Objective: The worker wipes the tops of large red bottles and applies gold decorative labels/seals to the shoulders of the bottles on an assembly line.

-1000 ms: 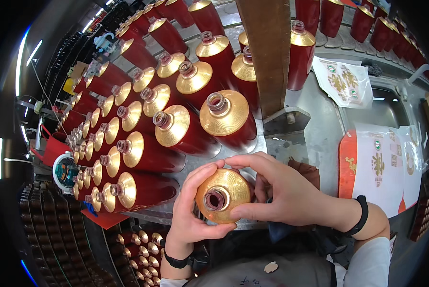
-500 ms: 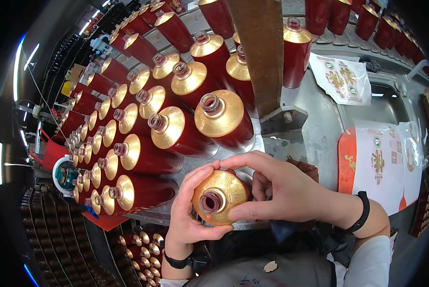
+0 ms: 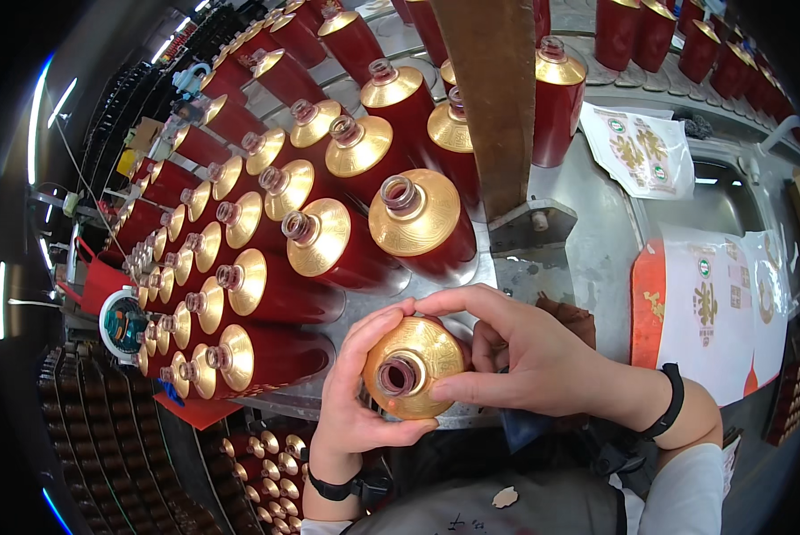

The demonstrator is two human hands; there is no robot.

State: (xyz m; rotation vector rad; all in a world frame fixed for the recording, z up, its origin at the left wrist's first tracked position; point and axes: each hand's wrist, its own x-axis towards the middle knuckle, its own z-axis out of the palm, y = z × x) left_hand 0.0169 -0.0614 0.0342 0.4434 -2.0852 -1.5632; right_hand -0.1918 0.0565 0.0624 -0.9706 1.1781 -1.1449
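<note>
Between my two hands is a red glass bottle point(image 3: 427, 343) with a gold shoulder, its uncapped mouth tipped up toward me. My left hand point(image 3: 357, 383) curls around its left side, thumb low on the shoulder. From the right, my right hand point(image 3: 529, 357) grips it, thumb on the gold shoulder and forefinger over the far edge. The remaining fingers of that hand are bent behind the bottle and partly hidden. Just beyond stands another such bottle point(image 3: 415, 218), upright and uncapped, apart from my hands.
Many like bottles point(image 3: 315, 241) crowd the metal table on the left. A brown upright post point(image 3: 489, 116) with a metal bracket point(image 3: 534, 225) rises ahead. To the right lie printed white bags point(image 3: 703, 303) beside a sink basin point(image 3: 712, 192). More bottles line a conveyor point(image 3: 650, 80) at the back.
The view has shifted slightly, and bottles along the back conveyor sit in different places. My hands keep nearly the same grip on the bottle.
</note>
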